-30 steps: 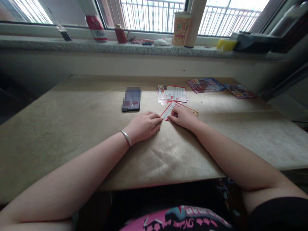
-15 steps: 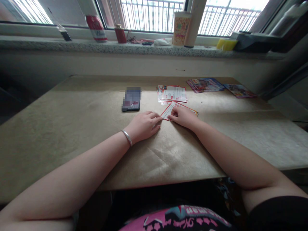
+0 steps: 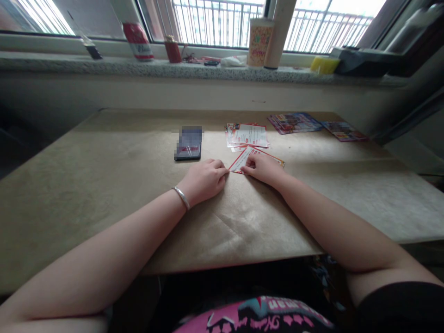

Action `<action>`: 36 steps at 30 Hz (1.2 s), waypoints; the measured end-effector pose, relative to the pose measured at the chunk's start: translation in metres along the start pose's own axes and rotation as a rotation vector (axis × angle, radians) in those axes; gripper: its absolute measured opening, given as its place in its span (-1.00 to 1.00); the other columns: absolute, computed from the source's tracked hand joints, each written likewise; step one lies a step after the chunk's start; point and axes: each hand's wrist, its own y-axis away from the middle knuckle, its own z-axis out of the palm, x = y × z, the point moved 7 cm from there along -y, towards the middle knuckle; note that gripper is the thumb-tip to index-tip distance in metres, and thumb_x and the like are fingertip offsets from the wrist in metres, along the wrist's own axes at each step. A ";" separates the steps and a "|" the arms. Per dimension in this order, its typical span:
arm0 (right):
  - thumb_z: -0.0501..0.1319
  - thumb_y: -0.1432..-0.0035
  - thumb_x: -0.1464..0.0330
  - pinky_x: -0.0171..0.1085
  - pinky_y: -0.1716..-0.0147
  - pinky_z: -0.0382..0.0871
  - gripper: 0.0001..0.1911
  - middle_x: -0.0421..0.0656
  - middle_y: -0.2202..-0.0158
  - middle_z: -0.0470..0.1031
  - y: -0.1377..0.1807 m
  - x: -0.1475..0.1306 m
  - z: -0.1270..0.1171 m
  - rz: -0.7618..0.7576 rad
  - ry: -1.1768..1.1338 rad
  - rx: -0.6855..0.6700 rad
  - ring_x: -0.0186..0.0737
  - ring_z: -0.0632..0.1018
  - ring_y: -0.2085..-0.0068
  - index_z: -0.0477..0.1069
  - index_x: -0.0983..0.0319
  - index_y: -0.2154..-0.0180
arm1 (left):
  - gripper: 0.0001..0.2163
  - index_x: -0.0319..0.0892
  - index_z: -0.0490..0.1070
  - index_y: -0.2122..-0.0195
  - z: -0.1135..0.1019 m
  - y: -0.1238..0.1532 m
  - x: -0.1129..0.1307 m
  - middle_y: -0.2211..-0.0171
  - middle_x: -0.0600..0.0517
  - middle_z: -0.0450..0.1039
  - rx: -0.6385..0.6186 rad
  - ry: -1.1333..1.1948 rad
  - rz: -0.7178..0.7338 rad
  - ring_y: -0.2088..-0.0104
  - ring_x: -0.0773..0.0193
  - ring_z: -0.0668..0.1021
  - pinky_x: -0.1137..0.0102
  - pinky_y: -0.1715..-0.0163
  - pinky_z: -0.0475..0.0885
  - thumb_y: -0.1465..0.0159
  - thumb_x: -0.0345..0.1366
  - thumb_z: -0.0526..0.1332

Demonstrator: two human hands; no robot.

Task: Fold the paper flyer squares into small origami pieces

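A white card with a red border and print [image 3: 239,162] lies slanted on the table in front of me. My right hand [image 3: 260,167] is closed over its middle, thumb and bent fingers pinching it and covering much of its face. At the card's left corner, my left hand [image 3: 207,179] has its fingers drawn together, the tips at that corner; its thumb is mostly hidden. Just beyond the card is a loose pile of similar white cards [image 3: 249,135]. A dark phone [image 3: 189,144], partly pixelated, rests beyond my left hand.
Colourful picture cards lie in one pile [image 3: 294,123] and another [image 3: 345,131] at the table's back right. On the stone windowsill [image 3: 201,71] stand a red and white can [image 3: 138,41], a red bottle [image 3: 172,49], a patterned cup [image 3: 259,42] and a yellow object [image 3: 324,65].
The fingers of my left hand have drawn closer together at the card's corner, and that hand has shifted slightly left. My right hand stays closed on the card.
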 end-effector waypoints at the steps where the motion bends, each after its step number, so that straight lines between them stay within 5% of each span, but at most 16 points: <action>1: 0.24 -0.10 0.16 -0.31 0.48 0.11 -0.76 -0.18 0.40 0.55 0.000 0.000 0.000 -0.001 -0.003 0.000 -0.26 0.47 0.39 0.38 0.19 0.45 | -0.73 -0.16 0.56 0.12 -0.001 0.001 -0.001 0.15 -0.05 0.52 -0.004 -0.010 -0.016 0.18 0.14 0.54 0.30 0.23 0.48 -0.30 -0.33 0.08; 13: 0.26 -0.08 0.20 -0.31 0.45 0.16 -0.78 -0.18 0.41 0.55 -0.001 0.000 0.004 -0.029 -0.075 0.042 -0.27 0.47 0.40 0.41 0.20 0.47 | -0.77 -0.27 0.47 0.14 0.001 0.003 -0.009 0.08 -0.13 0.46 0.057 0.068 -0.072 0.17 0.15 0.54 0.30 0.17 0.49 -0.30 -0.35 0.05; 22: 0.21 -0.14 0.24 -0.29 0.37 0.21 -0.80 -0.11 0.35 0.57 -0.003 -0.019 0.004 -0.089 -0.024 0.067 -0.20 0.50 0.30 0.43 0.21 0.44 | -0.72 -0.24 0.45 0.00 0.007 0.000 0.010 0.16 -0.13 0.48 0.112 0.152 0.157 0.09 0.15 0.48 0.23 0.02 0.45 -0.36 -0.33 0.04; 31: 0.26 -0.10 0.21 -0.30 0.38 0.21 -0.82 -0.16 0.35 0.57 -0.001 0.012 -0.002 0.019 -0.052 0.031 -0.21 0.50 0.32 0.45 0.18 0.42 | -0.70 -0.27 0.43 -0.03 0.008 -0.001 0.012 0.15 -0.16 0.44 0.030 0.120 0.125 0.09 0.10 0.46 0.21 0.02 0.43 -0.34 -0.32 0.07; 36: 0.28 -0.10 0.30 -0.29 0.30 0.26 -0.87 -0.14 0.32 0.56 -0.006 0.013 0.000 -0.061 -0.075 0.065 -0.22 0.49 0.29 0.46 0.21 0.42 | -0.71 -0.24 0.46 0.01 0.008 -0.002 0.012 0.20 -0.14 0.44 0.023 0.106 0.142 0.14 0.12 0.46 0.23 0.08 0.44 -0.36 -0.32 0.03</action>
